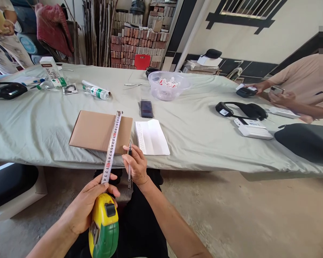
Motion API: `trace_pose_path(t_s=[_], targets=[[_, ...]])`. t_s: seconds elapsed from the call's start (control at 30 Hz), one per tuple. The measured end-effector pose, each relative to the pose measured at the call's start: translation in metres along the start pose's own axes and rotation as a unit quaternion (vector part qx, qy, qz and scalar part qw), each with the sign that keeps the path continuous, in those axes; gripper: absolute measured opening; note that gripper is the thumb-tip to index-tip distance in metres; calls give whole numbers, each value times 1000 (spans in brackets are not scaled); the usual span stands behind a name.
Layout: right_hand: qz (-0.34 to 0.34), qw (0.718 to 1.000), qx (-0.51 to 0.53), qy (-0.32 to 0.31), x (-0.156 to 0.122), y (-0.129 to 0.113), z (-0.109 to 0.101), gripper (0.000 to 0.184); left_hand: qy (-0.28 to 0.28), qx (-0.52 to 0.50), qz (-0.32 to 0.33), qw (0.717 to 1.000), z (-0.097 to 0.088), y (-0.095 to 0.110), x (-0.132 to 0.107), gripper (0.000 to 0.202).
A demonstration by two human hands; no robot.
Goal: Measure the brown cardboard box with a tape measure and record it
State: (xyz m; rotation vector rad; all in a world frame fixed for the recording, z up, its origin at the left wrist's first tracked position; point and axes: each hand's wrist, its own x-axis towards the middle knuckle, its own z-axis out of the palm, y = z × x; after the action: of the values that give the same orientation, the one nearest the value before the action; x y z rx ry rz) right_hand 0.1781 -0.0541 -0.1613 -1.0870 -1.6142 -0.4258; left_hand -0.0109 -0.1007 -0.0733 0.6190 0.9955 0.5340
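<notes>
My left hand (90,200) is closed round a yellow and green tape measure (104,227), its thumb on the pulled-out blade. The blade (111,147) lies across a brown cardboard box (97,129), and its metal end reaches the box's far edge. In my right hand (136,165) a clear pen with a black grip (129,161) is held point up, while the fingers touch the box's near right corner. Beside the box, on the right, lies a creased white paper (153,138) with writing down its left side.
Behind the paper is a dark phone (146,108). Farther back stand a clear plastic basin (168,86) and a lying water bottle (96,92). To the right are a black headset (242,110), white boxes (253,129) and a seated person (301,82) holding devices. The cloth-covered table's near edge (193,166) runs before me.
</notes>
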Motion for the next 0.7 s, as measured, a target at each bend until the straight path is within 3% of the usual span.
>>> trace_pose_path(t_s=[0.37, 0.57, 0.7], targets=[[12, 1000, 22, -4, -3, 0, 2, 18, 15, 4, -6, 1000, -4, -14, -14, 39], [12, 1000, 0, -5, 2, -2, 3, 21, 30, 36, 23, 999, -8, -18, -1, 40], [46, 999, 20, -13, 9, -2, 3, 21, 30, 44, 42, 998, -7, -18, 9, 39]])
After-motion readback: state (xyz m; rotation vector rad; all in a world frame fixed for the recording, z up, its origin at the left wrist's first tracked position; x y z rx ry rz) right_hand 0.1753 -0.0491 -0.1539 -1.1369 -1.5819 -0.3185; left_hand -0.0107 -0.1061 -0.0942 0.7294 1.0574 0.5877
